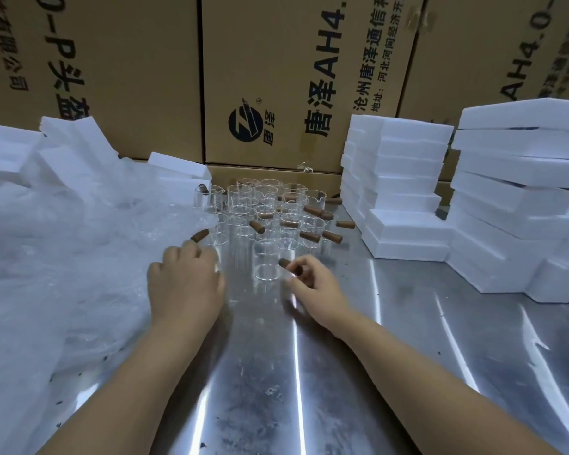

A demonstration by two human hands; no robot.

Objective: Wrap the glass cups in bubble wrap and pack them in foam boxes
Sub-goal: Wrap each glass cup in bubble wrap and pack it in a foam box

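Pinching the nearest glass cup [267, 262] by its handle [289, 266], toward the surface's [309, 372] far edge, our right hand [312, 285] likely spares the glass smudges; our left hand [184, 284] curls beside the bubble wrap [63, 257], grip unclear.

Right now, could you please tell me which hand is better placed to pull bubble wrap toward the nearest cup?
Left. The left hand sits at the edge of the bubble wrap, which lies on that side, while the right hand is busy pinching the brown handle of the cup.
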